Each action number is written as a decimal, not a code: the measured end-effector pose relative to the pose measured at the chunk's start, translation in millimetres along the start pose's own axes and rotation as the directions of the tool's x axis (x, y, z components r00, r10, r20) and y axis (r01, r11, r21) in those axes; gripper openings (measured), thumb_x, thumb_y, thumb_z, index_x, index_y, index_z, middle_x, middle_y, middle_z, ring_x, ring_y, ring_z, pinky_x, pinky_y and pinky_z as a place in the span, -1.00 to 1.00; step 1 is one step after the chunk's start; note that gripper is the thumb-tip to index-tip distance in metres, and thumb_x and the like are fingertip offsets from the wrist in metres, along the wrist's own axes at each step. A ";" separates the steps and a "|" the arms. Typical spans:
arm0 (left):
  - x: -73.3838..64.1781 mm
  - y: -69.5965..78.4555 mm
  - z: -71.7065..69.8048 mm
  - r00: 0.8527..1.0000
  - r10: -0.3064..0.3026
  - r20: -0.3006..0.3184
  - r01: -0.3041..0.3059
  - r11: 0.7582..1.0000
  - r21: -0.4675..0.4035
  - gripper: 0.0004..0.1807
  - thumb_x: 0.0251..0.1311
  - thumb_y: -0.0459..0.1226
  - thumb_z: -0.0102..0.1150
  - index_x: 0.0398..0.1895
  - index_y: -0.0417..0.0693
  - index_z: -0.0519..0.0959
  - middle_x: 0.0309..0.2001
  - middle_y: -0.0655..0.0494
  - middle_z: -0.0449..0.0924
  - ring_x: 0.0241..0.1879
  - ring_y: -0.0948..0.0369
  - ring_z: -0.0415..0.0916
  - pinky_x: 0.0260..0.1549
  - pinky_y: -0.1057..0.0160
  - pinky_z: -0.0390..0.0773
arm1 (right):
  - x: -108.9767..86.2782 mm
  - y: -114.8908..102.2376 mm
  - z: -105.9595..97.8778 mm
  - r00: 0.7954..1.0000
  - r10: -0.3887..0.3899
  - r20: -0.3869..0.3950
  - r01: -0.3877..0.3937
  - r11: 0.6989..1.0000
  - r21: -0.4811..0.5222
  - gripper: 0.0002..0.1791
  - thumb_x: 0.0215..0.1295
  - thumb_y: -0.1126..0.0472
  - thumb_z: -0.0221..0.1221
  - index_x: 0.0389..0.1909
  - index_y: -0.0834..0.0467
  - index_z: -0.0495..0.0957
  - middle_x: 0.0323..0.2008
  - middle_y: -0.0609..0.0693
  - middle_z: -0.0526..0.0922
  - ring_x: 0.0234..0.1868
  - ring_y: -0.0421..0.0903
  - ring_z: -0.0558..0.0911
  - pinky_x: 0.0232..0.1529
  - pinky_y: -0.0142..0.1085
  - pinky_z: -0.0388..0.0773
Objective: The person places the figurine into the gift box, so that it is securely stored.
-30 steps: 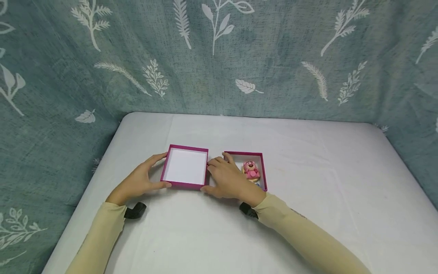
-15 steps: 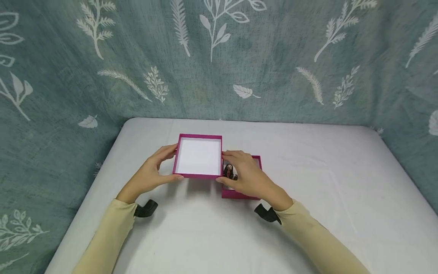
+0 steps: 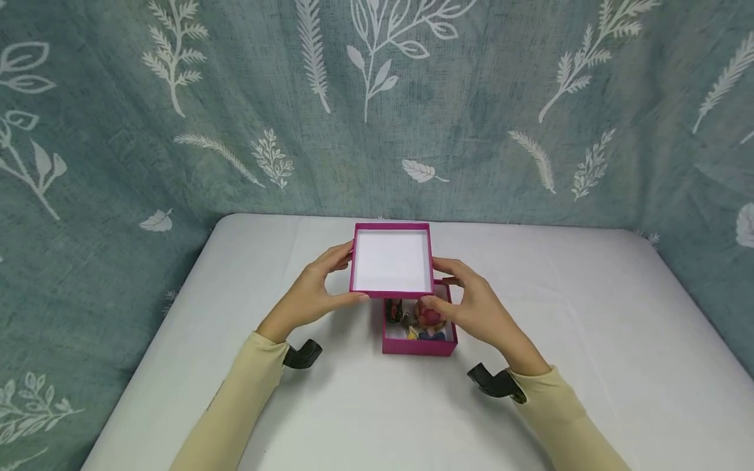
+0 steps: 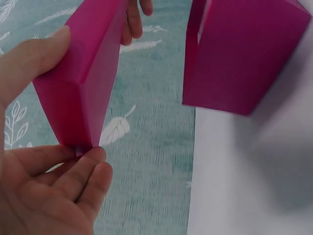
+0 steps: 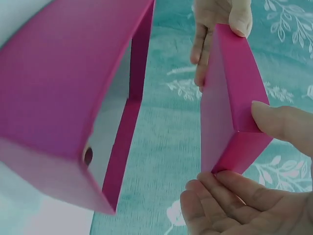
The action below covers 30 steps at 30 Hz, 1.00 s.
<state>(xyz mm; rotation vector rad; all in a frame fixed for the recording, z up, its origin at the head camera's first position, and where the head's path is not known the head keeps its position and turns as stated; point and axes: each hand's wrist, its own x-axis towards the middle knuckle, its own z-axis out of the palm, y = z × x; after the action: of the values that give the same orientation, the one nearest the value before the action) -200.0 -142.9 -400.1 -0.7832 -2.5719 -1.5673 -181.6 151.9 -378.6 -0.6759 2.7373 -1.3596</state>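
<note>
A magenta box lid [image 3: 393,260] with a white inside hangs between my two hands, its hollow side facing the head camera. My left hand [image 3: 311,293] pinches its left edge, thumb on the near side. At the opposite edge my right hand [image 3: 483,311] grips the lid between thumb and fingers. Below and slightly nearer stands the open magenta box [image 3: 418,347], partly covered by the lid. In it I see a pink bear figure [image 3: 431,316], a dark figure [image 3: 393,311] and something yellow and blue. Both wrist views show lid [image 5: 230,93] and box [image 4: 244,58] apart.
A white cloth [image 3: 377,412] covers the table. Behind it hangs a green-blue curtain [image 3: 471,163] with white leaf patterns. Black straps [image 3: 303,354] stick out at both wrists, below beige sleeves.
Both hands have lifted the lid and carried it rightward, from beside the box to above its far part. The right hand has moved off the box, uncovering the figures inside.
</note>
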 end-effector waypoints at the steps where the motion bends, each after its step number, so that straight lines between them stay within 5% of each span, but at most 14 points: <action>1: 1.8 0.2 2.4 1.000 -0.007 0.001 0.007 1.000 -0.004 0.01 0.01 -0.13 0.50 0.52 0.04 0.14 0.42 0.17 0.27 0.30 0.15 0.37 0.31 0.12 0.38 | -0.6 1.9 -1.1 1.000 0.007 -0.003 -0.007 1.000 0.006 -0.27 0.21 0.23 0.35 0.38 0.24 0.30 0.31 0.22 0.42 0.21 0.21 0.51 0.14 0.11 0.52; 6: 5.2 -0.4 11.5 0.998 -0.056 0.005 0.056 0.998 -0.020 0.03 0.01 -0.12 0.50 0.53 0.05 0.12 0.42 0.18 0.28 0.25 0.13 0.44 0.27 0.10 0.43 | -3.3 7.8 -3.9 1.000 0.015 -0.009 -0.014 1.000 0.022 -0.28 0.22 0.24 0.34 0.38 0.24 0.30 0.31 0.22 0.41 0.21 0.22 0.50 0.20 0.06 0.49; 15: 8.9 -4.8 15.5 0.998 -0.044 -0.039 0.040 0.994 -0.102 0.00 -0.03 -0.20 0.53 0.50 0.02 0.19 0.39 0.13 0.35 0.22 0.16 0.49 0.26 0.17 0.44 | 2.1 14.4 -6.2 1.000 -0.003 -0.008 0.003 0.997 0.082 -0.18 0.23 0.25 0.33 0.46 0.27 0.18 0.34 0.22 0.39 0.30 0.14 0.43 0.27 0.07 0.39; 23: 12.6 -1.9 21.6 0.990 0.060 -0.127 -0.058 0.998 0.015 -0.17 0.02 -0.26 0.48 0.41 -0.12 0.34 0.25 0.04 0.44 0.13 0.12 0.55 0.14 0.21 0.55 | 3.8 17.5 -9.3 1.000 -0.028 -0.009 0.027 0.999 -0.018 -0.23 0.24 0.19 0.33 0.42 0.28 0.24 0.32 0.16 0.39 0.27 0.13 0.44 0.21 0.07 0.45; 30: 10.0 1.9 24.3 0.989 0.079 -0.121 -0.068 0.994 0.090 -0.16 0.05 -0.27 0.47 0.44 -0.04 0.31 0.32 0.11 0.43 0.15 0.17 0.49 0.08 0.07 0.55 | 4.1 17.9 -10.0 0.994 -0.087 -0.065 0.081 0.992 -0.092 -0.25 0.22 0.31 0.32 0.41 0.29 0.26 0.28 0.14 0.43 -0.17 -0.09 0.58 -0.18 -0.38 0.52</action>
<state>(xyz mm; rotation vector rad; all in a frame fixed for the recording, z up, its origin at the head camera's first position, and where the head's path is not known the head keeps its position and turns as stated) -202.3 -117.7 -407.7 -0.7378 -2.4742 -1.4266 -194.0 167.4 -385.4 -0.7728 2.8701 -1.3058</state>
